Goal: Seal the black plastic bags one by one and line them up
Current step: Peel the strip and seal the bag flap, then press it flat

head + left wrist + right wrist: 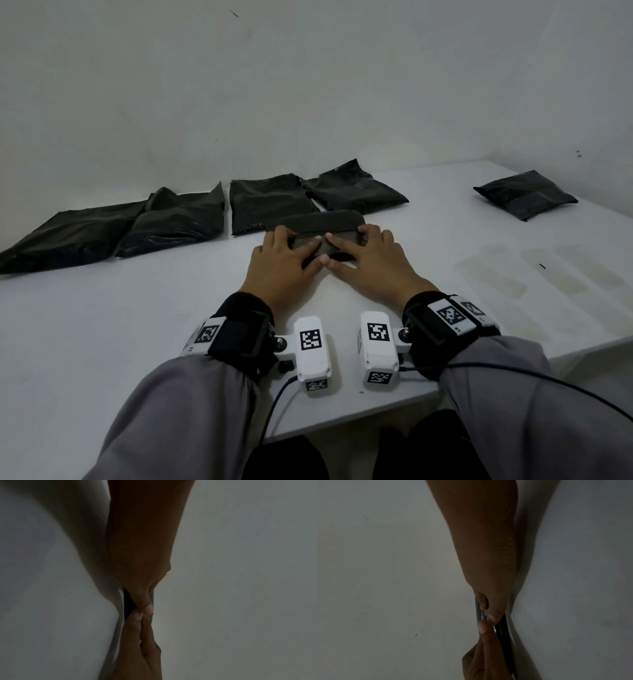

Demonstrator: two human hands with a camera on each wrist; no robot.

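Item: black plastic bag (322, 226), flap under seal, mid-desk (137, 325).

We press left hand (279, 263) and right hand (368, 262) flat, fingers straight, thumbs touching, grip clamped on nothing. Best we sweep outward from centre, evenly. Four bags (274, 205) lie behind, one (525, 198) far right.

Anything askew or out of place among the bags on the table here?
One black bag lies alone at the far right, apart from the row along the wall. In that row, the rightmost bag sits rotated and overlaps its neighbour.
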